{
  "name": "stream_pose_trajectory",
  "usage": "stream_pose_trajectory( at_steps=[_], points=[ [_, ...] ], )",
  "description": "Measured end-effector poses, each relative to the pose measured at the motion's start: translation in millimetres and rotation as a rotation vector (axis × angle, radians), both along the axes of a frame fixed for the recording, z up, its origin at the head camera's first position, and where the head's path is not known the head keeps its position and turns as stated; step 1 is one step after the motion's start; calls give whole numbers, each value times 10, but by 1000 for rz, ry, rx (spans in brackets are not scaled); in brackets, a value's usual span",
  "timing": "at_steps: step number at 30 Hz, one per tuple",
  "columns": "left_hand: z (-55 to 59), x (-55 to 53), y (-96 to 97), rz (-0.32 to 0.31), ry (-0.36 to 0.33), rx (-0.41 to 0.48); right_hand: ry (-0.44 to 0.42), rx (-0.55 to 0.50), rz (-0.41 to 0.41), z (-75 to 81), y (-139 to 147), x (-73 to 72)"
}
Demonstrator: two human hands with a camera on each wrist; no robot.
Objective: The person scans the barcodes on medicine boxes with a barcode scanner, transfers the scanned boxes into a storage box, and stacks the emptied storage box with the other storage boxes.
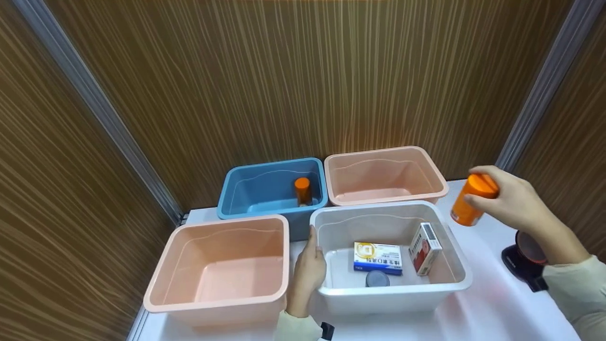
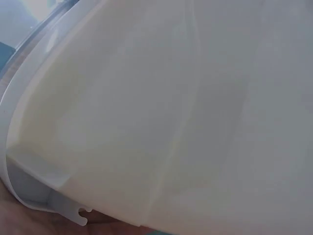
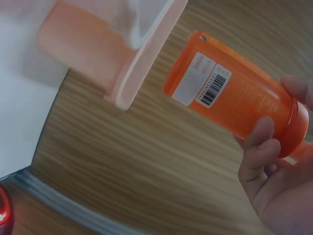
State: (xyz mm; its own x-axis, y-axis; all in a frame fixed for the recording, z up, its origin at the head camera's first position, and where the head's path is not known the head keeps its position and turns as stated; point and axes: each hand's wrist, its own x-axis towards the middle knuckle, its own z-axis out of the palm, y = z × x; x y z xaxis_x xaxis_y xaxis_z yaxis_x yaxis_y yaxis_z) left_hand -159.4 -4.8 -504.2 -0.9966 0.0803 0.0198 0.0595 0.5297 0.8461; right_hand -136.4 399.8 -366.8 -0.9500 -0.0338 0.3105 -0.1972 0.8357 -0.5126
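My right hand grips an orange bottle near its orange cap, in the air to the right of the white bin. The bottle tilts; in the right wrist view its label with a barcode shows. My left hand holds the left rim of the white bin, thumb over the edge. In that bin a white and blue medicine box lies flat, a white and red box stands against the right wall, and a round grey lid is near the front.
Behind are a blue bin with an orange-capped bottle inside and a pink bin. Another pink bin stands at the left. A black object lies by the right forearm. Wood-patterned panels enclose the table.
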Motion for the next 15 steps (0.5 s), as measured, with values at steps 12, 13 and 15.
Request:
stream_pose_trajectory(
  at_steps=[12,13,15],
  points=[
    [-22,-2,23,26,25,41,-49,33,-105,-278,428,177],
    [-21,0,23,28,32,46,-61,37,-107,-302,453,183],
    [-19,2,21,33,43,55,-86,52,-102,-351,503,193]
  ],
)
